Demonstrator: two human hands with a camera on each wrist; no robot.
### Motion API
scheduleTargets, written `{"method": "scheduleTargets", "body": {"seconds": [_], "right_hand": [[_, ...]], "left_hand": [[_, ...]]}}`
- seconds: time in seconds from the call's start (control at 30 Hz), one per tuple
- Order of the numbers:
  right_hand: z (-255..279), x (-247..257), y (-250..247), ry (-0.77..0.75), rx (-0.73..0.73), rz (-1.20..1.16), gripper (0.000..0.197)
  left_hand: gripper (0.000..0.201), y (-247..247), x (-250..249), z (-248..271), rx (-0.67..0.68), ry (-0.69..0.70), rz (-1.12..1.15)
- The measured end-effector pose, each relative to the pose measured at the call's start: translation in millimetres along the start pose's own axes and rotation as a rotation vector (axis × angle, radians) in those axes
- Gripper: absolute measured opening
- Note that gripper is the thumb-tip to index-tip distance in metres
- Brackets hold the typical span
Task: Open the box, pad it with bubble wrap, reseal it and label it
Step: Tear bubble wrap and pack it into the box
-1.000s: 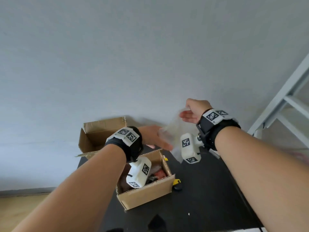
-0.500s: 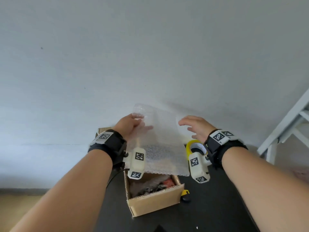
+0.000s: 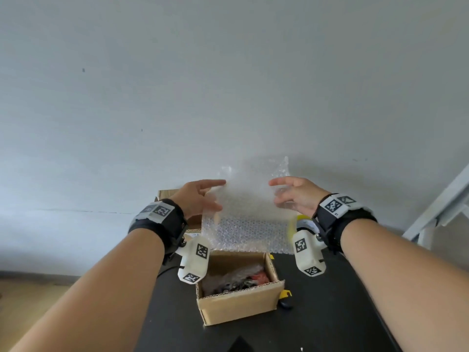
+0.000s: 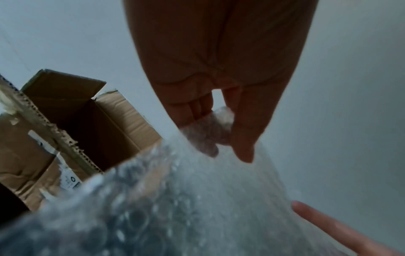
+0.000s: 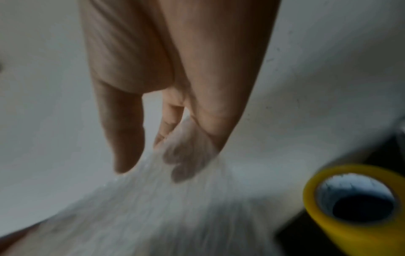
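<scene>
Clear bubble wrap (image 3: 250, 214) hung as a sheet between both hands, held up above the open box (image 3: 238, 290) and in front of the pale wall (image 3: 228, 85). Left hand (image 3: 196, 199) pinched the sheet's left edge, thumb on the near face and fingers (image 4: 198, 110) curled behind it (the left wrist view showed this plainly). Right hand (image 3: 295, 195) gripped the right edge, fingers (image 5: 122, 138) bent around the film, blurred in the right wrist view.

Cardboard box sat on the black desk (image 3: 342, 313) directly below the sheet, flaps open, with dark and red contents inside; what they were could not be told. Lower edge of the wrap hid the box's far rim. Second, larger carton (image 4: 72, 124) stood open behind and to the left, partly screened by the left wrist. Yellow tape roll (image 5: 355, 206) lay on the desk near the right wrist, half hidden by the wrap in the head view. Small yellow-and-black object (image 3: 285, 298) rested just beside the box's right corner. White frame (image 3: 436, 207) stood at far right.
</scene>
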State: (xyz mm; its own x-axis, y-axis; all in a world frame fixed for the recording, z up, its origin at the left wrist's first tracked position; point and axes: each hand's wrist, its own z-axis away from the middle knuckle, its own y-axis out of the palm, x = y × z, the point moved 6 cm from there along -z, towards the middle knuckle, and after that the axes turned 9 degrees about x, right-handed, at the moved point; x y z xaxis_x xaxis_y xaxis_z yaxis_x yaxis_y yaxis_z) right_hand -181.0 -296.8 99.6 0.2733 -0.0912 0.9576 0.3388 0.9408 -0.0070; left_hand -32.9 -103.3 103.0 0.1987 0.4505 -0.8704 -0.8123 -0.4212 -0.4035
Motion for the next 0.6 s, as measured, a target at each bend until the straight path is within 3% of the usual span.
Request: {"method": "scheduleTargets", "body": {"seconds": [0.07,0.13,0.23,0.33,0.43,0.53,0.6], "right_hand": [[1,1,4,0.073,0.064,0.176,0.060],[-1,5,0,0.120,0.030,0.480,0.068],[-4,16,-7,0.078,-0.083,0.726,0.050],[-1,29,-10,-0.064,-0.186,0.703,0.006],[1,39,-14,-0.130,-0.272,0.559,0.018],[-7,30,-7,-0.015,-0.225,0.352,0.014],[-9,16,5,0.087,-0.170,0.374,0.016]], "left_hand": [[0.054,-7,1,-2,-0.088,0.000,-0.037],[0.047,-13,-2,-1,-0.166,0.007,-0.076],[0.034,-17,-2,2,-0.214,0.049,-0.153],[0.021,-25,-2,6,-0.318,0.050,-0.203],[0.025,-28,0,7,-0.263,0.027,0.007],[0.018,-9,0,9,-0.057,-0.036,0.275],[0.026,3,6,10,-0.054,-0.117,0.143]]}}
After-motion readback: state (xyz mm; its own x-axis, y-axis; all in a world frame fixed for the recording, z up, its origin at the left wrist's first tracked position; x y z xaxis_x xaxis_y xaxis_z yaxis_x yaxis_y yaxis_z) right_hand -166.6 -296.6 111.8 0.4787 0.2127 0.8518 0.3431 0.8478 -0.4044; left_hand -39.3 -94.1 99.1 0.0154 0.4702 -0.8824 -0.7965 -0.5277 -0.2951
